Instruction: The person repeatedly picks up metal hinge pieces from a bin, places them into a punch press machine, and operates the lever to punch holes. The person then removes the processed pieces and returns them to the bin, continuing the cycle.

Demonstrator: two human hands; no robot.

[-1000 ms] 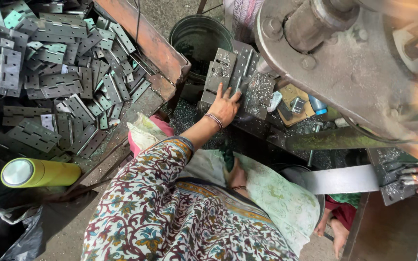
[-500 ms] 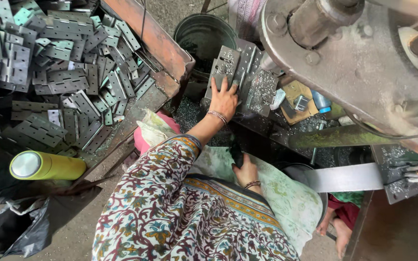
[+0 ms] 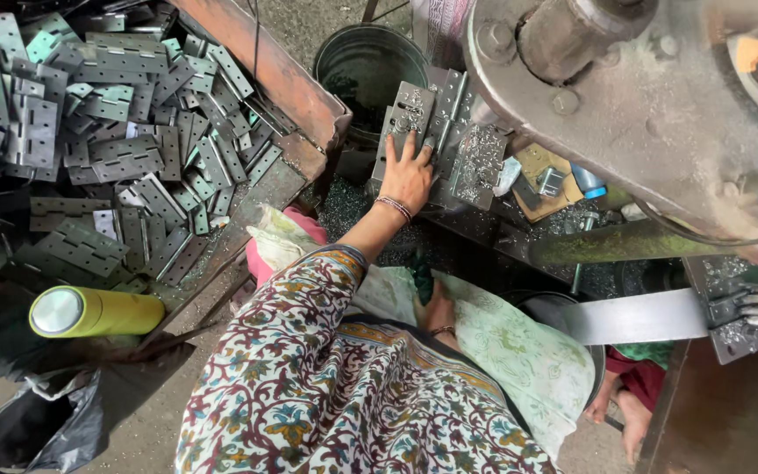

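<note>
The person wears a loose garment [image 3: 326, 395] printed with maroon vines, teal leaves and orange flowers on cream. Beside that garment, the left hand [image 3: 407, 173] carries thin bangles at the wrist; the right hand [image 3: 439, 313], just beyond its patterned hem, wears a bangle too.

A metal workshop: a big heap of stamped grey hinge plates [image 3: 89, 158] fills a rusty bin [image 3: 282, 83], a heavy greasy press [image 3: 660, 114] looms on the right, metal shavings [image 3: 353, 206] litter the floor, and a dark bucket [image 3: 366, 66] stands nearby
</note>
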